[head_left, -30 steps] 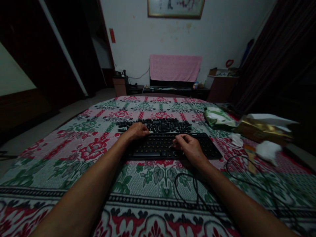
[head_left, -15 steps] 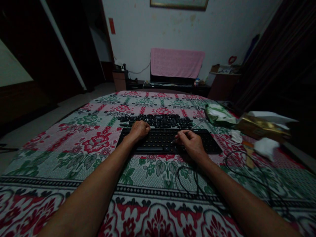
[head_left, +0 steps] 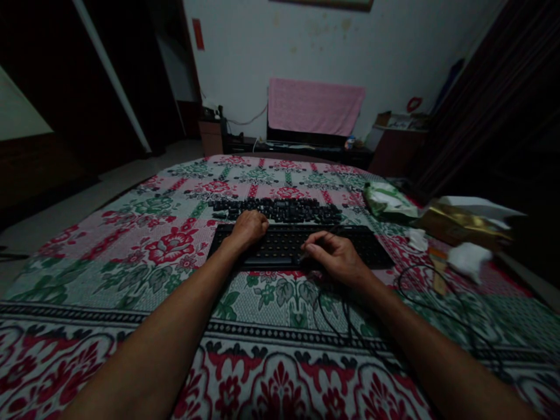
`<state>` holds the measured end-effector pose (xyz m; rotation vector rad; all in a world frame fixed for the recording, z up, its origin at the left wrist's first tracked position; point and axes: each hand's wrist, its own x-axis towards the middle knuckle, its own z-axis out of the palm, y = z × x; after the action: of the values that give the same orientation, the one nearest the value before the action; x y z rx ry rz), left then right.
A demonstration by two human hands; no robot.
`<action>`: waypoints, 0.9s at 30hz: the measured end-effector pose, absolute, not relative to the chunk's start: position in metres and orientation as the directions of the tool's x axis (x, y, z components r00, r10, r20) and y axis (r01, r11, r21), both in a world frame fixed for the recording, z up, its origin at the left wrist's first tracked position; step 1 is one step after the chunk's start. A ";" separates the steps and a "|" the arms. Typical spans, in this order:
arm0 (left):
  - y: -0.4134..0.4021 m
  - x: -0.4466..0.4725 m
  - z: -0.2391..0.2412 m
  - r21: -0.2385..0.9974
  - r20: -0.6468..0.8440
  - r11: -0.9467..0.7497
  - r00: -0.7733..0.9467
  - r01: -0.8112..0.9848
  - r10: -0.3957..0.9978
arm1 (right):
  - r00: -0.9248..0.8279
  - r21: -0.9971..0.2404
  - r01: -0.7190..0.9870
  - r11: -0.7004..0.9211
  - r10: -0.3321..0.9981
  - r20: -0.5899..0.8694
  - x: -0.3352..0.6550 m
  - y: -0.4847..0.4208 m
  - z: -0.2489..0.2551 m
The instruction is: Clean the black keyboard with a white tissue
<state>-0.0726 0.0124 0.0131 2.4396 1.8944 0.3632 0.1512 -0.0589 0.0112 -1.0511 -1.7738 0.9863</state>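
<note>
A black keyboard point(head_left: 280, 240) lies flat on the patterned cloth, most of its keycaps off and rows of small round key posts showing. My left hand point(head_left: 251, 226) rests on its left part near the back edge, fingers curled, with the fingertips hidden. Over the lower right of the keys, my right hand point(head_left: 330, 251) pinches a thin, slender tool point(head_left: 303, 256); its kind is too dark to tell. The tool's tip is close to the right end of the space bar point(head_left: 266, 262). Behind the keyboard lies a long pile of loose black keycaps point(head_left: 284, 210).
To the right are a green-white tissue pack point(head_left: 389, 201), a gold box point(head_left: 466, 224), crumpled white tissues point(head_left: 470, 259) and a flat wooden-handled brush point(head_left: 438, 274). A black cable point(head_left: 345, 318) loops across the patterned cloth point(head_left: 175, 245) by my right forearm.
My right hand with the thin tool has shifted slightly left along the bottom row. My left hand stays on the keyboard. The view has tilted a little downward.
</note>
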 end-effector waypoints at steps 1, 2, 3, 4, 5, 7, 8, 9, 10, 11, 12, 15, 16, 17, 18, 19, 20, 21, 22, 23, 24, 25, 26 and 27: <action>0.012 -0.073 0.013 0.166 0.164 -0.257 0.231 0.952 0.959 | -0.322 -0.890 0.285 0.356 0.910 0.261 0.151 -0.059 0.011; 0.012 -0.073 0.013 0.165 0.164 -0.256 0.230 0.952 0.959 | -0.339 -0.874 0.307 0.377 0.901 0.269 0.151 -0.060 0.011; 0.012 -0.073 0.013 0.165 0.163 -0.256 0.230 0.952 0.959 | -0.354 -0.855 0.330 0.399 0.892 0.280 0.151 -0.060 0.011; 0.012 -0.073 0.013 0.165 0.165 -0.257 0.230 0.952 0.959 | -0.369 -0.834 0.354 0.424 0.882 0.292 0.151 -0.061 0.011; 0.012 -0.073 0.013 0.165 0.166 -0.258 0.231 0.952 0.959 | -0.383 -0.812 0.374 0.449 0.872 0.306 0.152 -0.061 0.012; 0.012 -0.073 0.013 0.164 0.165 -0.265 0.238 0.950 0.957 | -0.405 -0.773 0.409 0.484 0.856 0.322 0.152 -0.062 0.014; 0.012 -0.074 0.013 0.165 0.166 -0.269 0.242 0.949 0.956 | -0.415 -0.755 0.427 0.497 0.850 0.325 0.152 -0.062 0.015; 0.012 -0.074 0.013 0.166 0.168 -0.272 0.244 0.948 0.955 | -0.427 -0.734 0.444 0.514 0.841 0.331 0.151 -0.063 0.016; 0.012 -0.074 0.013 0.167 0.169 -0.273 0.246 0.947 0.954 | -0.443 -0.707 0.462 0.536 0.830 0.339 0.151 -0.062 0.017; 0.012 -0.074 0.013 0.168 0.169 -0.273 0.245 0.947 0.955 | -0.461 -0.679 0.477 0.558 0.817 0.347 0.151 -0.062 0.017; 0.012 -0.073 0.014 0.170 0.168 -0.270 0.242 0.948 0.956 | -0.481 -0.652 0.487 0.581 0.802 0.356 0.151 -0.062 0.018; 0.011 -0.073 0.014 0.175 0.164 -0.255 0.227 0.951 0.960 | -0.541 -0.603 0.486 0.632 0.760 0.360 0.149 -0.061 0.021; 0.011 -0.073 0.015 0.176 0.164 -0.251 0.223 0.952 0.961 | -0.558 -0.592 0.486 0.643 0.750 0.357 0.149 -0.061 0.021; 0.011 -0.073 0.015 0.177 0.164 -0.249 0.221 0.952 0.961 | -0.572 -0.579 0.486 0.655 0.739 0.355 0.149 -0.061 0.022; 0.011 -0.073 0.015 0.178 0.164 -0.248 0.220 0.952 0.962 | -0.585 -0.565 0.487 0.666 0.729 0.355 0.149 -0.061 0.022; 0.011 -0.073 0.015 0.178 0.163 -0.247 0.219 0.953 0.962 | -0.595 -0.553 0.489 0.675 0.721 0.355 0.149 -0.062 0.022; 0.011 -0.073 0.015 0.178 0.160 -0.247 0.220 0.952 0.962 | -0.597 -0.549 0.489 0.677 0.719 0.356 0.149 -0.062 0.022; 0.010 -0.073 0.015 0.178 0.158 -0.249 0.222 0.952 0.962 | -0.586 -0.561 0.491 0.666 0.729 0.353 0.150 -0.061 0.020; 0.010 -0.073 0.015 0.179 0.157 -0.251 0.224 0.951 0.962 | -0.563 -0.590 0.493 0.640 0.751 0.344 0.150 -0.061 0.018; 0.010 -0.074 0.015 0.179 0.156 -0.253 0.226 0.951 0.962 | -0.531 -0.634 0.489 0.599 0.781 0.328 0.150 -0.060 0.016; 0.011 -0.074 0.014 0.179 0.155 -0.253 0.227 0.951 0.962 | -0.497 -0.686 0.477 0.549 0.813 0.304 0.151 -0.058 0.014; 0.011 -0.074 0.014 0.178 0.155 -0.254 0.228 0.951 0.961 | -0.468 -0.738 0.456 0.497 0.840 0.277 0.151 -0.057 0.012; 0.011 -0.074 0.014 0.178 0.155 -0.256 0.229 0.950 0.961 | -0.448 -0.783 0.427 0.452 0.858 0.251 0.151 -0.054 0.010; 0.011 -0.074 0.014 0.177 0.157 -0.258 0.232 0.950 0.960 | -0.439 -0.820 0.395 0.415 0.869 0.229 0.151 -0.052 0.009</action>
<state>-0.0741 0.0115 0.0142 2.4304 1.8862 0.3621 0.1505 -0.0524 0.0088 -1.0685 -2.0109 0.9210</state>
